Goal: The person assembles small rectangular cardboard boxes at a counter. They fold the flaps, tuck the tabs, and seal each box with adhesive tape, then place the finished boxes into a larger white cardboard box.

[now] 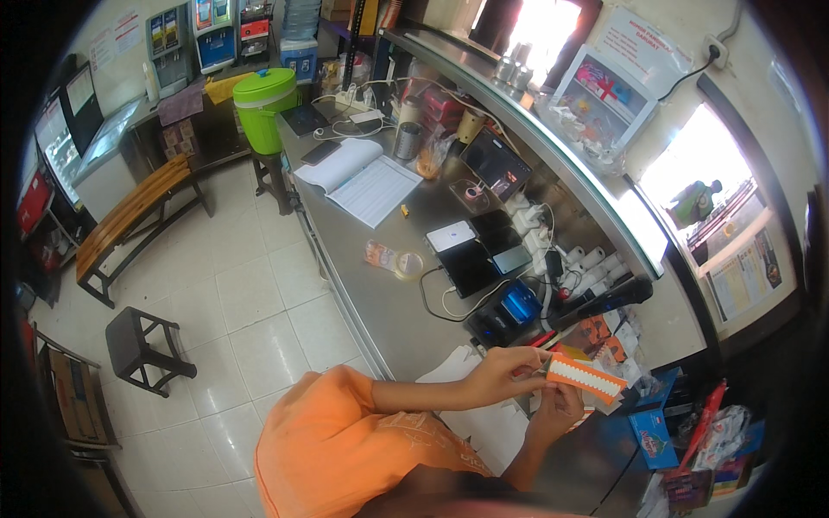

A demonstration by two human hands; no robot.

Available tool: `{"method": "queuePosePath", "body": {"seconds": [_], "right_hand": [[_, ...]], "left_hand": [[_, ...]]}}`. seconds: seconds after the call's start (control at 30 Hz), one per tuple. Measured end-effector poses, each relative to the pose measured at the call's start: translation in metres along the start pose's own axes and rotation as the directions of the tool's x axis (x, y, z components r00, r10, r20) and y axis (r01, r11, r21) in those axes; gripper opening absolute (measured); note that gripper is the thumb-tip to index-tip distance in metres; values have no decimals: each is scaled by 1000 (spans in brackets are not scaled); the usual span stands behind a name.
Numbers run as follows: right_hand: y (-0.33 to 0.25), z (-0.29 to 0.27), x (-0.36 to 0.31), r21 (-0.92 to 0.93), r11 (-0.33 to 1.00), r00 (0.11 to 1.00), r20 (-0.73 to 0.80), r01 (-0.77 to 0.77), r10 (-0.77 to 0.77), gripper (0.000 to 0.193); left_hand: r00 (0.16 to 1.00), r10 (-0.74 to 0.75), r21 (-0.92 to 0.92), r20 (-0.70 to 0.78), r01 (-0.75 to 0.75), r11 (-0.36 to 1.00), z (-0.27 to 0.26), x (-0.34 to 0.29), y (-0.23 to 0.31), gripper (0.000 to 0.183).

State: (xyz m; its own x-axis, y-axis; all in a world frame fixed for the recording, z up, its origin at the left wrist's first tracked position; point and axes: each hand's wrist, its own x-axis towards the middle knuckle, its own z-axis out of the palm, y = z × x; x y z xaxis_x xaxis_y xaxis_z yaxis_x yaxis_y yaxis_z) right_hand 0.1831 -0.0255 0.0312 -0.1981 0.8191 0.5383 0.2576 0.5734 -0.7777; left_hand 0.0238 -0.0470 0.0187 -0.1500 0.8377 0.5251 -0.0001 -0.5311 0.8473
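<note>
I see a flat, oblong orange and white packet (586, 378) held in the air above the near end of the long stainless steel counter (380, 293). Its long axis runs from upper left to lower right, tilting down toward the right. The upper band is orange; along the lower edge runs a white strip broken by short orange bars, like a row of teeth. My left hand (505, 373) pinches the packet's left end between thumb and fingers. My right hand (557, 406) comes up from below, fingertips closed on its lower edge near the middle. White paper sheets (484, 423) lie on the counter under my hands. Farther along sit dark phones (471, 259) on charging cables and an open ledger (358, 177).
</note>
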Motion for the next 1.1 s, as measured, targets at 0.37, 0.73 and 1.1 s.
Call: {"method": "queuePosePath", "body": {"seconds": [0.37, 0.73, 1.1], "right_hand": [[43, 25, -23, 37, 997, 962, -264, -64, 71, 36], [-1, 22, 1, 271, 962, 974, -212, -21, 81, 28], [11, 43, -6, -87, 996, 986, -162, 26, -40, 17]], "left_hand": [[860, 510, 414, 28, -474, 777, -1, 5, -28, 26], [886, 459, -72, 60, -455, 887, 6, 7, -7, 38], [973, 218, -71, -82, -224, 972, 8, 15, -6, 31]]}}
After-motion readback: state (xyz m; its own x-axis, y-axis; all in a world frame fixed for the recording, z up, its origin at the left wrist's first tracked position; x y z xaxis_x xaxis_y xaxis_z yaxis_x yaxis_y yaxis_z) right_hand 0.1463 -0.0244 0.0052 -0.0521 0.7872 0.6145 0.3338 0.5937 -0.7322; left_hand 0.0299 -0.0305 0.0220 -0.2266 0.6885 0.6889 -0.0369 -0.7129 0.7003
